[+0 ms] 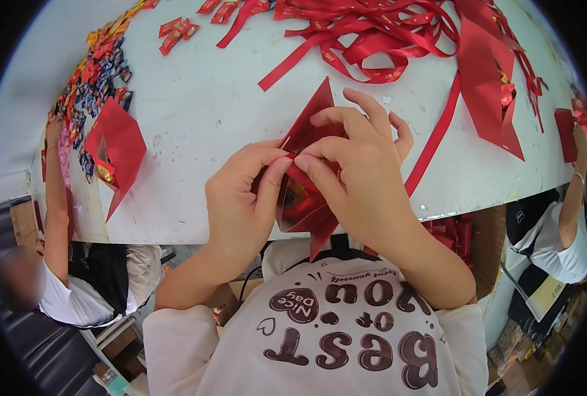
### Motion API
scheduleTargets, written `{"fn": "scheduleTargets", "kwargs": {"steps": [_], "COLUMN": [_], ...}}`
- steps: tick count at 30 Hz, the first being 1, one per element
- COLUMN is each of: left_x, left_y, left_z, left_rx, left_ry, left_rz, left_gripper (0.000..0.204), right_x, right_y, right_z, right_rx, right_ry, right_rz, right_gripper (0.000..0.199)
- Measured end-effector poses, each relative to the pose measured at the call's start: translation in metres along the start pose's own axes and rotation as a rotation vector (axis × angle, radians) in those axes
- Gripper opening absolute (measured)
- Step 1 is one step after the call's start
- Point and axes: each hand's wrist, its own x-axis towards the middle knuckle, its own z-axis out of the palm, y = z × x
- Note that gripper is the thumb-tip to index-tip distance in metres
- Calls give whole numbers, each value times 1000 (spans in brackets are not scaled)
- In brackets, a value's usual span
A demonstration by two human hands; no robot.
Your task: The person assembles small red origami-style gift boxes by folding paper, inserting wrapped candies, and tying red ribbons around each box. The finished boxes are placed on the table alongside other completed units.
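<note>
Both my hands are at a red folded-paper gift box (316, 105) with pointed flaps, held at the table's near edge in front of my chest. My left hand (241, 191) pinches with thumb and forefinger at the middle of the box's opening. Right against it, my right hand (363, 168) pinches too, its other fingers raised and curled. What looks like red ribbon lies between the fingertips, though they mostly hide it. Shiny wrapped pieces show dimly inside the box, below my hands.
Loose red ribbons (379, 39) pile up at the far side. Similar filled red boxes stand left (123, 142) and right (485, 79). Small wrapped sweets (102, 72) cover the far left. Other people work at both sides; a carton (490, 247) sits below the table at right.
</note>
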Motion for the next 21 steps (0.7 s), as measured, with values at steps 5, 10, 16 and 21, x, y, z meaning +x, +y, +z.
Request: {"fn": "scheduleTargets", "kwargs": {"steps": [5, 10, 16, 21], "left_x": [-5, -5, -4, -5], "left_y": [7, 10, 5, 9], "left_z": [3, 7, -5, -6], "left_rx": [-25, 0, -102, -174], "left_ry": [-11, 20, -150, -146], "left_rz": [-87, -80, -165, -238], "left_gripper": [11, 29, 32, 32], "right_x": [2, 4, 4, 4], "right_y": [-2, -3, -2, -2], "right_z": [5, 7, 2, 3], "right_rx": [-21, 1, -8, 18], "right_ry": [20, 12, -56, -35], "right_rz": [7, 6, 0, 28], "right_gripper": [12, 10, 9, 10]}}
